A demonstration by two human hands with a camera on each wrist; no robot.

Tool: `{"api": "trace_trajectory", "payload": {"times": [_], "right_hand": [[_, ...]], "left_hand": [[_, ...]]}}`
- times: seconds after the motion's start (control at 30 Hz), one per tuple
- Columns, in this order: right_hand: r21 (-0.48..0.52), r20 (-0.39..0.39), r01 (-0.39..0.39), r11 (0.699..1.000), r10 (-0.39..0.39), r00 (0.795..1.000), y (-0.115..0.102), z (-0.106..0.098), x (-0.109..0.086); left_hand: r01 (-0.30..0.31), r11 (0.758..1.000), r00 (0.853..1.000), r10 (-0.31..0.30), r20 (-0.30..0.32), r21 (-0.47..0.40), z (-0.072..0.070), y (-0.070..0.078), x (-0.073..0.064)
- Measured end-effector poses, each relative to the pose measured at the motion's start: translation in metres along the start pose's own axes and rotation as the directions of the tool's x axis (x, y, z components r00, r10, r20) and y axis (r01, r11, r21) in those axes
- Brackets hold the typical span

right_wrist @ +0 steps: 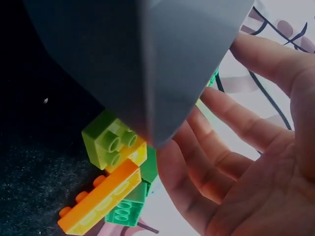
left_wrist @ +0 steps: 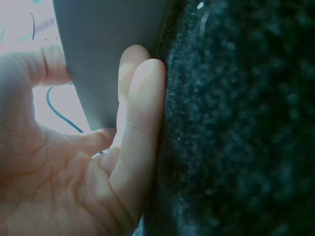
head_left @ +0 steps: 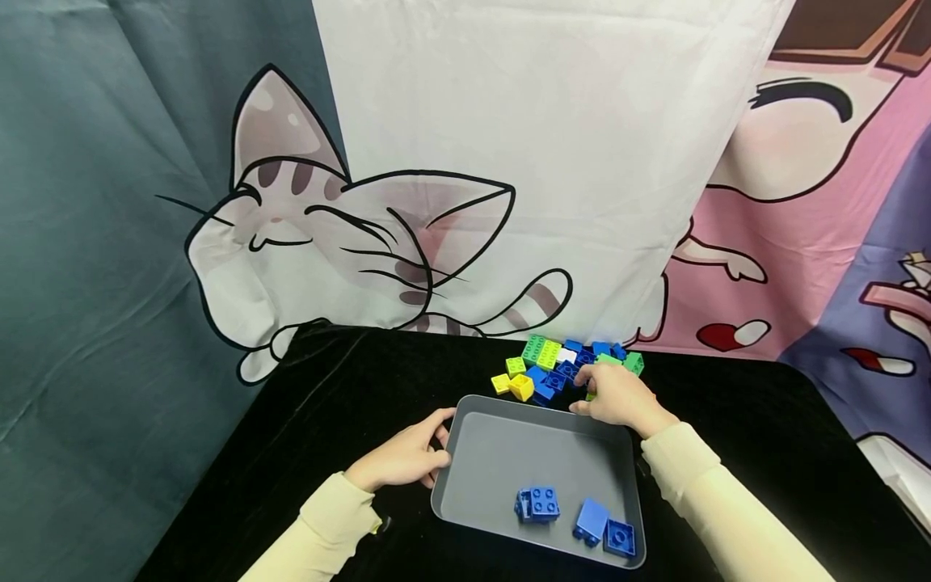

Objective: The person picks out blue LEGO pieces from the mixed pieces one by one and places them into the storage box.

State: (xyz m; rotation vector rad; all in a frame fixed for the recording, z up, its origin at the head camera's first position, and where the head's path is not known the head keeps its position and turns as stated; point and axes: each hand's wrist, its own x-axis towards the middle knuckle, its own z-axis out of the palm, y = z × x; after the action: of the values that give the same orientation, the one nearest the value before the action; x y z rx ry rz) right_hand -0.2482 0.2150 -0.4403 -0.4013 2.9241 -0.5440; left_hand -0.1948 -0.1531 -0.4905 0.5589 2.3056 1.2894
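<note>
A grey tray [head_left: 538, 453] lies on the black cloth. My left hand [head_left: 407, 453] rests against its left side, and in the left wrist view the loosely extended fingers [left_wrist: 142, 108] touch the wall. Over the far rim reaches my right hand [head_left: 618, 396], its spread fingertips at the pile of toy building bricks [head_left: 556, 376]. In the right wrist view the tray [right_wrist: 192, 59] hides some fingertips, and no brick shows in the grip. Inside the tray sit blue bricks: a studded one [head_left: 541, 503], a tilted one [head_left: 591, 519] and an upturned one [head_left: 620, 537].
Yellow bricks [head_left: 521, 387] and green bricks [head_left: 533, 347] lie mixed with blue ones beyond the tray. An orange brick [right_wrist: 101, 201] shows beside a lime brick [right_wrist: 108, 140] in the right wrist view. A cartoon-printed curtain [head_left: 465, 162] hangs behind the black cloth [head_left: 313, 428].
</note>
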Motion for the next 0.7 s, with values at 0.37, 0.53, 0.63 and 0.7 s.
{"api": "trace_trajectory", "payload": {"times": [0.37, 0.53, 0.63, 0.7], "right_hand": [[0.04, 0.027, -0.073, 0.997, 0.072, 0.997, 0.008, 0.002, 0.004], [0.06, 0.024, -0.078, 0.995, 0.077, 0.997, 0.01, 0.004, 0.006], [0.057, 0.022, -0.082, 0.995, 0.081, 0.996, 0.011, 0.005, 0.007], [0.044, 0.02, -0.085, 0.995, 0.084, 0.996, 0.011, 0.006, 0.007]], "left_hand": [[-0.001, 1.0, 1.0, 0.001, -0.001, 0.009, 0.001, -0.002, 0.001], [-0.004, 1.0, 1.0, 0.004, 0.0, 0.007, 0.001, -0.003, 0.001], [-0.003, 1.0, 1.0, 0.003, -0.001, 0.005, 0.001, -0.004, 0.001], [-0.003, 1.0, 1.0, 0.003, -0.002, 0.004, 0.002, -0.004, 0.001]]}}
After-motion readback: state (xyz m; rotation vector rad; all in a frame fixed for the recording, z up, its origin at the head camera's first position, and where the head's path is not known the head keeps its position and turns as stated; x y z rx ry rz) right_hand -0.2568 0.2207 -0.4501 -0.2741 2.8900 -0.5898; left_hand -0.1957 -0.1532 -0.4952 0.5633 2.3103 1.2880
